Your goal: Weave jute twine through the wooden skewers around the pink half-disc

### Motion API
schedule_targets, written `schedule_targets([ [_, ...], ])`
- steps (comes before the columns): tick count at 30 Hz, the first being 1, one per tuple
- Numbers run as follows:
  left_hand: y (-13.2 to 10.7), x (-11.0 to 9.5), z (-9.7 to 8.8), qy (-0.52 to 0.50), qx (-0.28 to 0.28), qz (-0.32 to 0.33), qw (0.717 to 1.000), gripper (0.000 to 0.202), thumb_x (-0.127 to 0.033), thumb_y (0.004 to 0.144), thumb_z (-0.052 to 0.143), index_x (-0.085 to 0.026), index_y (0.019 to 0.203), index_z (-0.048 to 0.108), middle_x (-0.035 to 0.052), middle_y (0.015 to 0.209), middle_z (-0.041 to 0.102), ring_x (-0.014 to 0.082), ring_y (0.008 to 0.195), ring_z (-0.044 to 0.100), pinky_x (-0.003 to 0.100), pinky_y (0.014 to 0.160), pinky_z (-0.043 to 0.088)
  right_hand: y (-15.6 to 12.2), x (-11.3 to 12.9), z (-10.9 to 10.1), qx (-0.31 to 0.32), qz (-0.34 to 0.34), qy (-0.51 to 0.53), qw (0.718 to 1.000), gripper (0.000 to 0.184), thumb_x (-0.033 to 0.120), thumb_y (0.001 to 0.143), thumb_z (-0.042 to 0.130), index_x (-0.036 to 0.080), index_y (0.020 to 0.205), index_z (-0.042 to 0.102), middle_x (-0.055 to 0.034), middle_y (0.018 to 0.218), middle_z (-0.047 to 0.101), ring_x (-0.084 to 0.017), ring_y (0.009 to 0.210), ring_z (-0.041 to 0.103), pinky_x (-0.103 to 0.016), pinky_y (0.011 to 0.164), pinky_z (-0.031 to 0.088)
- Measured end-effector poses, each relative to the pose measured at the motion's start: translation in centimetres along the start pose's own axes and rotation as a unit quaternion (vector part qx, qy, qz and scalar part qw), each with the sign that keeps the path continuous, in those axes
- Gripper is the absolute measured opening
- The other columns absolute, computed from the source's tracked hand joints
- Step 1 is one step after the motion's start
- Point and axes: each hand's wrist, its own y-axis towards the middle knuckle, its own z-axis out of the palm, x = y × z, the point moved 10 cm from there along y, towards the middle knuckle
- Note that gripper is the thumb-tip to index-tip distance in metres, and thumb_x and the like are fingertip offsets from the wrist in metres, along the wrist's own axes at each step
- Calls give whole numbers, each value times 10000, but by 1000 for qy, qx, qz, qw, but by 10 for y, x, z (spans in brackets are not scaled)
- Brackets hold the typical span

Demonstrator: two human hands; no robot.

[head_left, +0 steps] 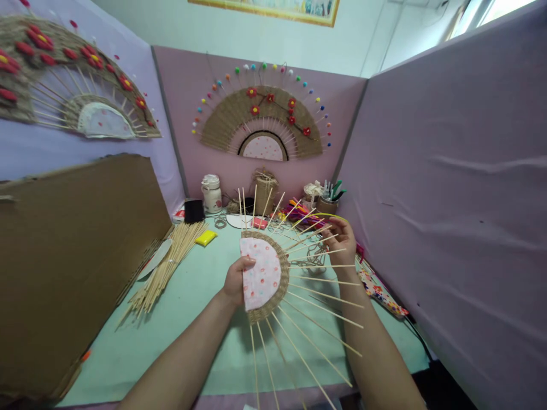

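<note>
My left hand (237,282) grips the straight edge of a half-round fan frame (260,273), thumb on top of its white, red-dotted cloth. A woven twine band (283,267) borders the cloth, and thin wooden sticks (325,280) radiate from it, mostly to the right. My right hand (343,242) is at the upper right stick ends, its fingertips pinched together by one stick's tip. Whether they hold that stick or a strand of twine cannot be made out. Loose twine (317,259) shows behind the sticks, near the right hand.
Loose sticks (171,256) and a yellow packet (206,238) lie left, beside a cardboard sheet (77,273). A white jar (211,193), a twine-wrapped pot (265,191) and a tool holder (327,204) stand at the back. Finished fans (265,122) hang on the partitions.
</note>
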Motion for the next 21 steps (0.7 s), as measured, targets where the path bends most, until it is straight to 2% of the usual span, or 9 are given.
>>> schedule_targets([
  [9, -2, 5, 6, 13, 48, -20, 999, 395, -148, 656, 478, -38, 1000, 637, 149, 887, 710, 295, 903, 651, 457, 911, 426, 0, -1, 0, 4, -11, 0, 1000, 402, 262, 648, 724, 237, 1007, 545, 15, 770, 599, -114, 625, 559, -229, 542, 438],
  [12, -3, 8, 9, 5, 65, -31, 997, 447, -149, 661, 473, -32, 1069, 612, 150, 899, 708, 302, 936, 639, 468, 918, 417, 0, 1, 1, 9, -21, -5, 1000, 399, 262, 659, 716, 235, 1017, 542, 19, 752, 599, -111, 610, 554, -225, 530, 430],
  [21, 2, 3, 1, -11, 34, -6, 999, 475, -151, 677, 472, -39, 1123, 588, 146, 924, 706, 292, 929, 644, 452, 916, 425, -2, 11, 5, 36, -18, 26, 999, 389, 221, 664, 719, 234, 1011, 544, 17, 765, 599, -117, 670, 580, -230, 577, 457],
])
